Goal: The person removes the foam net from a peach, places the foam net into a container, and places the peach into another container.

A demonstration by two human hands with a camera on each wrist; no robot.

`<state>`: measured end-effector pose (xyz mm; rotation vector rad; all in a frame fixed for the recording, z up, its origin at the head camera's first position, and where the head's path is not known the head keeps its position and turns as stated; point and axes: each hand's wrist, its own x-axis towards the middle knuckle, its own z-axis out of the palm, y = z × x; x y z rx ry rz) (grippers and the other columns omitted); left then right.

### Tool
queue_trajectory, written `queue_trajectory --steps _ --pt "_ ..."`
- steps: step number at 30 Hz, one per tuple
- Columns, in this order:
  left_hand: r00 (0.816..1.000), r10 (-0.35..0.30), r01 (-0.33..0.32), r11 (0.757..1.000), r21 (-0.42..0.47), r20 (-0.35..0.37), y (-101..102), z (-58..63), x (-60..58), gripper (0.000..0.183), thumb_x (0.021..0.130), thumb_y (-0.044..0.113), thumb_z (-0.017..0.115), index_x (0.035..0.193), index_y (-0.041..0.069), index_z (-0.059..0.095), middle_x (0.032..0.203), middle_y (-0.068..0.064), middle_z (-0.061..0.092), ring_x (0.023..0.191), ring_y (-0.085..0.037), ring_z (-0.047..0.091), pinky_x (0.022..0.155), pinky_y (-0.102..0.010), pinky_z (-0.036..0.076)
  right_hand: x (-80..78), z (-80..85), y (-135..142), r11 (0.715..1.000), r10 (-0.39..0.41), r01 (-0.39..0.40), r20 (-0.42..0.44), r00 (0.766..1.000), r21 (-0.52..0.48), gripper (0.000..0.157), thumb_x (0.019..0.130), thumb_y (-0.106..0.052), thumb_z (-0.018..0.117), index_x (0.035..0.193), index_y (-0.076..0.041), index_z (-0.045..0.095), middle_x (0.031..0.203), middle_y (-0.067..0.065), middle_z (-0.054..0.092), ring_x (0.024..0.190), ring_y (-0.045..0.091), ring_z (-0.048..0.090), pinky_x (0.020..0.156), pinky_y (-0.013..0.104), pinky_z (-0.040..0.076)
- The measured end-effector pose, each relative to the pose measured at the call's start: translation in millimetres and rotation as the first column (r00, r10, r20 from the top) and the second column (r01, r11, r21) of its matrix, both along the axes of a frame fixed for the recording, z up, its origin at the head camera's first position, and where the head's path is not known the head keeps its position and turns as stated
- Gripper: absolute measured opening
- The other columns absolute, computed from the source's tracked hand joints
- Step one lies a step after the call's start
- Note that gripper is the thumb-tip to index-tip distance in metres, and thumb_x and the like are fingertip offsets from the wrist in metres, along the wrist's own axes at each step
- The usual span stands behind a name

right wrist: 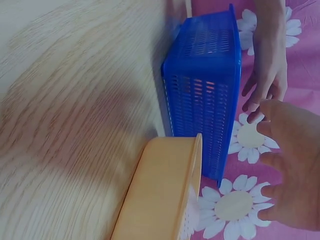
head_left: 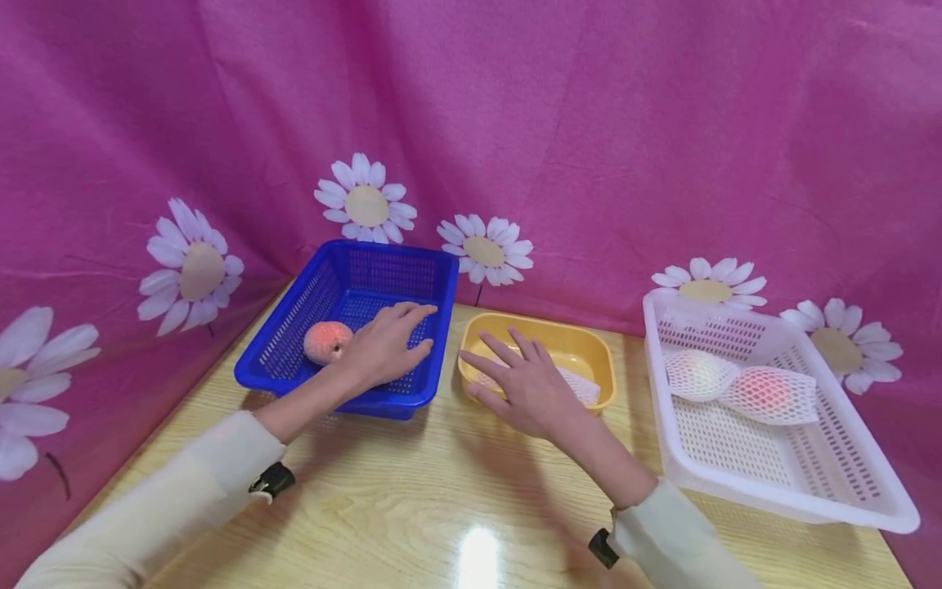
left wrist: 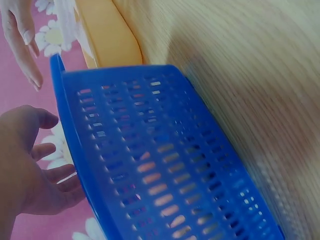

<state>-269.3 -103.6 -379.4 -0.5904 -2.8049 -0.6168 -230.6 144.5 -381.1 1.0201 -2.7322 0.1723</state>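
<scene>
My left hand [head_left: 386,343] is held over the blue basket [head_left: 268,383], fingers loosely spread and holding nothing. A pinkish-red peach [head_left: 322,342] lies in that basket, partly hidden behind the left wrist. Over the yellow bin [head_left: 602,360] my right hand [head_left: 533,388] hovers with its fingers fanned out and nothing in its grasp. Inside the bin lies white foam netting [head_left: 581,384], partly covered by this hand. In the left wrist view the left hand [left wrist: 40,170] is beside the blue basket's rim, and the right wrist view has the right hand [right wrist: 295,165] above the bin's edge.
A white basket [head_left: 677,454] stands at the right, holding two fruits in foam nets, one pale [head_left: 695,375] and one red [head_left: 769,393]. The wooden table [head_left: 412,499] runs up to a magenta cloth [head_left: 589,164] with daisies behind the containers.
</scene>
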Motion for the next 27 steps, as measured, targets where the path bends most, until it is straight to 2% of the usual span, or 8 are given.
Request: queue_trajectory --steps 10,15,19,27 --pt "0.996 -0.086 0.087 0.996 0.010 -0.038 18 -3.6 9.1 0.052 0.095 0.025 0.064 0.144 0.012 0.054 0.141 -0.017 0.053 0.127 -0.038 0.050 0.102 -0.054 0.044 8.3 -0.1 26 0.999 -0.043 0.042 0.052 0.998 0.010 0.050 0.102 -0.048 0.050 0.148 -0.027 0.051 0.157 0.011 0.036 0.142 0.049 0.025 0.110 0.068 0.023" --pt "0.991 -0.114 0.115 0.993 0.004 -0.067 25 -2.7 12.4 0.049 0.095 0.024 0.065 0.141 0.011 0.056 0.140 -0.016 0.054 0.126 -0.037 0.052 0.098 -0.053 0.048 11.3 1.8 39 0.997 -0.070 0.070 0.038 0.997 0.010 0.051 0.101 -0.047 0.052 0.148 -0.027 0.050 0.157 0.011 0.036 0.142 0.050 0.025 0.111 0.068 0.022" --pt "0.991 -0.126 0.126 0.992 0.001 -0.049 30 -1.7 15.6 0.049 0.095 0.026 0.065 0.141 0.013 0.056 0.141 -0.014 0.054 0.126 -0.036 0.052 0.096 -0.053 0.049 12.2 0.6 47 0.997 -0.078 0.078 0.024 0.997 0.013 0.052 0.101 -0.047 0.052 0.149 -0.026 0.050 0.157 0.012 0.037 0.142 0.050 0.025 0.110 0.068 0.021" --pt "0.987 -0.158 0.158 0.987 0.002 -0.027 40 -5.8 18.3 0.050 0.096 0.028 0.065 0.142 0.012 0.055 0.142 -0.013 0.053 0.129 -0.033 0.050 0.101 -0.051 0.046 14.2 -0.8 58 0.997 -0.081 0.081 0.005 0.997 0.011 0.051 0.101 -0.044 0.055 0.148 -0.025 0.051 0.155 0.012 0.039 0.141 0.050 0.028 0.109 0.070 0.021"
